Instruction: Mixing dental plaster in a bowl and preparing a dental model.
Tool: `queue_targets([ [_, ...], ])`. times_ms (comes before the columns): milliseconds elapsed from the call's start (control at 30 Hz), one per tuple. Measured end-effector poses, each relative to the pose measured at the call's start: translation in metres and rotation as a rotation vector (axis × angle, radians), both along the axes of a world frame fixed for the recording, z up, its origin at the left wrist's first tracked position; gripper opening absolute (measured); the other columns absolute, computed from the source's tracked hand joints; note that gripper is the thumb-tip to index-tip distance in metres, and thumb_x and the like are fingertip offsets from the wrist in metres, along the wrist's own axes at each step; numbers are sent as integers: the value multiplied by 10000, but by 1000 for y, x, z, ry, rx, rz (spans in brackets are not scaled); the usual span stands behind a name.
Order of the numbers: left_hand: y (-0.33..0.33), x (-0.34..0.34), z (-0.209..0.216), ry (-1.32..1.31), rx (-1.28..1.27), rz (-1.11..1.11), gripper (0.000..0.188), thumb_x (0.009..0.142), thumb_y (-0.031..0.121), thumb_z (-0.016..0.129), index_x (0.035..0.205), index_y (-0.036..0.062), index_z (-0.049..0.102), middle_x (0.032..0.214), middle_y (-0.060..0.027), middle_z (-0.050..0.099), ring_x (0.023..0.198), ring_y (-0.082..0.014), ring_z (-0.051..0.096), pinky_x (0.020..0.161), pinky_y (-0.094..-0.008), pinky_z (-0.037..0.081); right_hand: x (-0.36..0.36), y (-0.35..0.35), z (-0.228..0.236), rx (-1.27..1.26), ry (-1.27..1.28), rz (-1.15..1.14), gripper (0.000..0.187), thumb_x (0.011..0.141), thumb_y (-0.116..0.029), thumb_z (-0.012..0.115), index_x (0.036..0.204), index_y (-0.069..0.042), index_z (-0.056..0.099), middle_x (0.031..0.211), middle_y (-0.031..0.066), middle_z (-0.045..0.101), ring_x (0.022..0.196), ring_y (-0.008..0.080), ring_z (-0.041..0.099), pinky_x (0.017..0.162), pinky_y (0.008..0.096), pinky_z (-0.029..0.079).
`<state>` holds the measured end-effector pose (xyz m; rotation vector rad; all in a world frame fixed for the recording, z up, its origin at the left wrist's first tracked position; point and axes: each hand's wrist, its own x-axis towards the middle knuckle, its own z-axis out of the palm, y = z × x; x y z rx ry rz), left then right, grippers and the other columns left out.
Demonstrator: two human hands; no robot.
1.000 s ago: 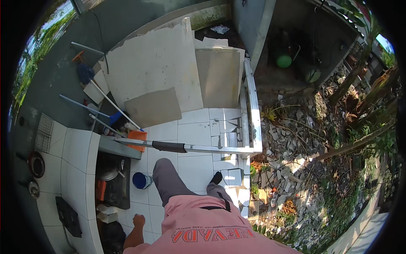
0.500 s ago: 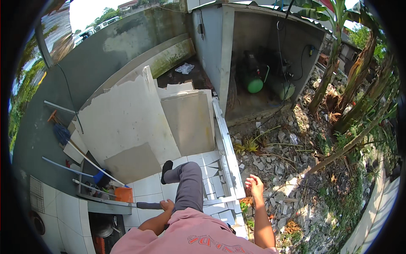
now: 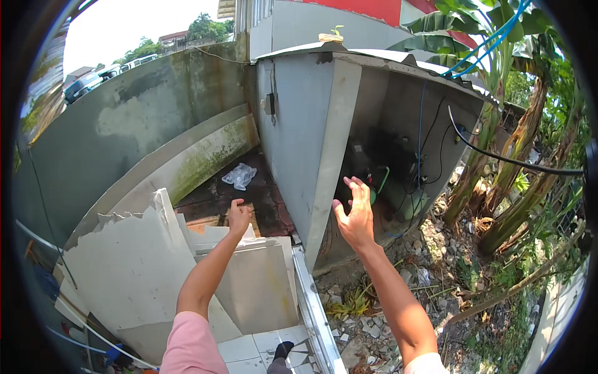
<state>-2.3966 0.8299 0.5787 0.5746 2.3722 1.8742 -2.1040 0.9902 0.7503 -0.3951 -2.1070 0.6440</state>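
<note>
My left hand (image 3: 239,218) is raised over the top edge of the pale boards (image 3: 243,274) leaning in the yard. Its fingers are loosely curled and apart, with nothing visible in them. My right hand (image 3: 356,217) is held up in front of the doorway of a small grey shed (image 3: 302,131). Its fingers are spread from the thumb, and the hand is empty. Both arms reach forward, and neither hand appears to touch anything. A large torn white board (image 3: 134,268) leans left of my left forearm. Beyond my left hand, a crumpled clear plastic bag (image 3: 240,176) lies on the dark ground.
A metal-edged threshold (image 3: 314,311) runs beside white floor tiles (image 3: 240,349). Rubble (image 3: 374,330) covers the ground at right, near banana trunks (image 3: 517,199). A black hose (image 3: 517,163) and blue cables (image 3: 492,43) hang at right. Inside the shed stands dark machinery with a green part (image 3: 381,181).
My view has tilted up toward the shed and wall. My left hand has left the dark grey bar it rested on, and both arms have risen forward.
</note>
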Motion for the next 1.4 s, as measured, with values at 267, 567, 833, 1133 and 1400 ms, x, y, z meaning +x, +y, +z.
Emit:
queue_targets([
  [267,147,-209,85,289,-375,67,546,819,128,531,1347,90,400,1059,-273,634,1021,-443,590,890,-517,460,-204,99,64,230,215,-494,863,902,-432,553,1512,-60,68,1569,206,13,1441,430,-12,1096,649,64],
  [567,262,-329,180,334,-439,46,538,843,156,521,1365,69,426,1122,-253,626,1070,-406,594,924,-482,472,-246,140,44,445,403,-595,722,990,-420,417,1477,48,162,1540,268,131,1419,451,147,1102,580,184],
  [833,323,-407,131,159,-550,22,784,855,238,529,1520,281,115,1314,-169,550,1148,-351,576,954,-434,479,-242,129,29,377,358,-504,752,982,-386,448,1480,55,97,1522,314,82,1411,476,132,1118,547,171],
  [1133,344,-473,68,648,109,360,565,825,185,534,1363,83,399,1068,-217,656,964,-404,641,800,-460,512,-243,118,39,318,330,-476,798,957,-416,484,1478,37,84,1516,319,88,1411,481,124,1114,558,159],
  [1400,337,-417,98,395,-212,97,383,825,256,583,1159,70,616,1058,-188,664,979,-376,645,796,-444,519,-243,134,33,384,318,-568,806,956,-447,477,1474,43,101,1518,309,104,1415,458,145,1117,545,170],
])
